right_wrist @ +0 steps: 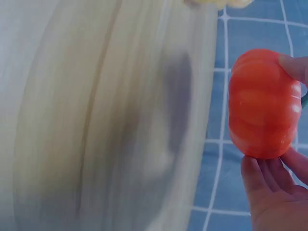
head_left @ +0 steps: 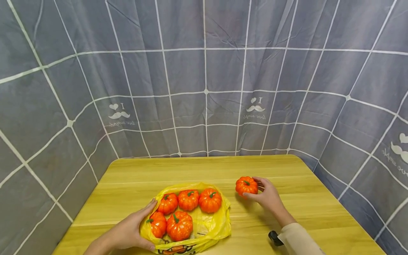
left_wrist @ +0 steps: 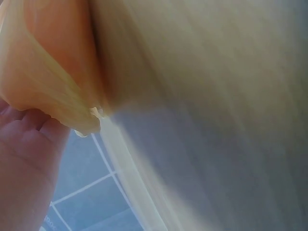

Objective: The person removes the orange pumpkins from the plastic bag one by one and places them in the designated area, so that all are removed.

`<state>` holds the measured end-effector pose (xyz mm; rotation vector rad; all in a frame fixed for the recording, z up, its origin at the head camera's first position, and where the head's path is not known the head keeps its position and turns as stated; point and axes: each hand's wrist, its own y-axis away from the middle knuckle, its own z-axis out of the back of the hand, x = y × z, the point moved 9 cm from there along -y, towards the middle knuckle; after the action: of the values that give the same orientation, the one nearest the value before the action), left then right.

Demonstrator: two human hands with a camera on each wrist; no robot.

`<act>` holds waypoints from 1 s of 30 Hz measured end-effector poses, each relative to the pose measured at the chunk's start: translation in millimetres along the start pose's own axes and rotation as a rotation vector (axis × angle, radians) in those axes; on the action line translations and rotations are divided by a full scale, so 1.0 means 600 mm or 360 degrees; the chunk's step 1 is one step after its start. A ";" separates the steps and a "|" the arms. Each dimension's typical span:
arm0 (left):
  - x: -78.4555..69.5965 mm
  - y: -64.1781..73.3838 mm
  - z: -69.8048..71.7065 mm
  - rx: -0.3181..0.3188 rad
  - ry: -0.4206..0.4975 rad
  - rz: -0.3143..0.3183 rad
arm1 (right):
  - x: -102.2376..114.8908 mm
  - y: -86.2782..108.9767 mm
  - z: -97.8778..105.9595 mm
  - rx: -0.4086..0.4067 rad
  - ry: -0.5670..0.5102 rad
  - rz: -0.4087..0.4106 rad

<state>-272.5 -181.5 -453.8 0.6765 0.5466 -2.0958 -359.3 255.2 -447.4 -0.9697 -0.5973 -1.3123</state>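
Note:
My left hand (head_left: 135,226) holds the left side of an open yellow plastic bag (head_left: 220,226), thumb at the front and fingers at the rim. Several small orange pumpkins (head_left: 180,226) with green stems lie inside the bag. In the left wrist view, folds of the bag (left_wrist: 53,86) hide the fingertips of that hand. To the right of the bag, my right hand (head_left: 266,194) grips another small pumpkin (head_left: 246,186) between thumb and fingers. The right wrist view shows this pumpkin (right_wrist: 264,103) raised off the table, its shadow apart from it.
Bag and hands are over a wooden-topped table (head_left: 197,170) with rounded far corners. A grey curtain (head_left: 223,71) with white grid lines surrounds the back and sides. A small black object (head_left: 275,238) shows beside the right sleeve (head_left: 299,239).

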 end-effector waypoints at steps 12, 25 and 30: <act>0.002 0.000 -0.001 0.0003 0.0032 -0.0013 | -0.070 0.001 0.051 -0.0095 0.0079 -0.0235; 0.007 -0.001 -0.001 0.0037 0.0040 0.0021 | -0.111 0.001 0.086 -0.0144 0.0175 -0.0351; 0.003 -0.004 0.002 0.0019 0.0047 -0.0013 | -0.122 -0.001 0.102 -0.0180 0.0211 -0.0390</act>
<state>-275.7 -182.2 -453.8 0.7146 0.5545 -2.1010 -365.0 345.6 -477.4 -0.9132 -0.5571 -1.6301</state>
